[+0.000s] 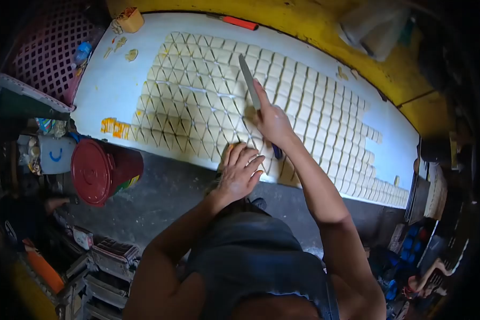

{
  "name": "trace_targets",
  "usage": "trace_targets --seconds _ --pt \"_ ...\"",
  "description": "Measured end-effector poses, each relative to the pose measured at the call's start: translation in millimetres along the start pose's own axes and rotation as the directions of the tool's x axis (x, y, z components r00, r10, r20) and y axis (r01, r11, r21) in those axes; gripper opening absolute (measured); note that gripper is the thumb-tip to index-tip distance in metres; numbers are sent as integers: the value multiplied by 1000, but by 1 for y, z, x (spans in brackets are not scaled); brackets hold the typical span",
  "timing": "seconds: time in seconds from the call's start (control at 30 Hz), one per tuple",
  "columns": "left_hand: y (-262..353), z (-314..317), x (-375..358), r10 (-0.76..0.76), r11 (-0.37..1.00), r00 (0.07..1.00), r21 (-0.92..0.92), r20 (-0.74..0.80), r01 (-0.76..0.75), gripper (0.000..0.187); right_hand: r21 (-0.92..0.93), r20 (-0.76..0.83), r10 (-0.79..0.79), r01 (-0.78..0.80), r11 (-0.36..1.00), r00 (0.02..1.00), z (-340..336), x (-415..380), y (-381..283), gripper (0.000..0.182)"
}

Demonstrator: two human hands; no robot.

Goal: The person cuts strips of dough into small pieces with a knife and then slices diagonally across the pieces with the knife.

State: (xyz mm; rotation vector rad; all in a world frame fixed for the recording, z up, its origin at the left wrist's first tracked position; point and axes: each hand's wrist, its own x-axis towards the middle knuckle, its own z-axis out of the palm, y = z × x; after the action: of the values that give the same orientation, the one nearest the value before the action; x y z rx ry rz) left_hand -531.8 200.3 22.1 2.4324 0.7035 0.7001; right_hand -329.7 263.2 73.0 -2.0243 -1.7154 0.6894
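Note:
A broad sheet of pale dough (304, 90) covers much of the white table, scored into many small pieces. Its left part is crossed by diagonal cuts that form triangles, while the right part shows square pieces in rows. My right hand (274, 125) grips a long knife (248, 80) above the dough, the blade pointing to the far side and the dark handle end showing below the fist. Near the table's front edge, my left hand (240, 172) lies with fingers spread, its fingertips on the nearest dough pieces.
A red-handled tool (240, 23) lies along the far edge. At the far left corner stand a small orange container (130, 20) and dough scraps (132, 54). A pink lattice crate (42, 64) and a lidded red bucket (93, 170) flank the table. Another person's arm (429, 277) shows lower right.

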Motion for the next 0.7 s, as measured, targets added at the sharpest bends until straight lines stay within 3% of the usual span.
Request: trace_targets --seconds 0.17,0.23,0.5,0.63,0.7 --pt "-80 -50 39 -141 990 959 -57 -247 131 33 -108 41 52 -47 993 998 17 126 -17 92" --pt "-116 -64 59 -186 982 942 -33 -280 184 31 -170 49 49 -40 985 998 20 155 -20 93" --pt "-247 -85 197 -139 981 878 55 -458 184 28 -267 146 174 -130 955 974 23 182 -29 84" --pt "-292 -77 257 -78 979 903 138 -423 149 28 -303 194 187 -123 945 963 17 188 -35 82" --pt "-301 -71 268 -169 960 961 184 -220 211 29 -300 216 187 -118 947 958 12 200 -41 81"
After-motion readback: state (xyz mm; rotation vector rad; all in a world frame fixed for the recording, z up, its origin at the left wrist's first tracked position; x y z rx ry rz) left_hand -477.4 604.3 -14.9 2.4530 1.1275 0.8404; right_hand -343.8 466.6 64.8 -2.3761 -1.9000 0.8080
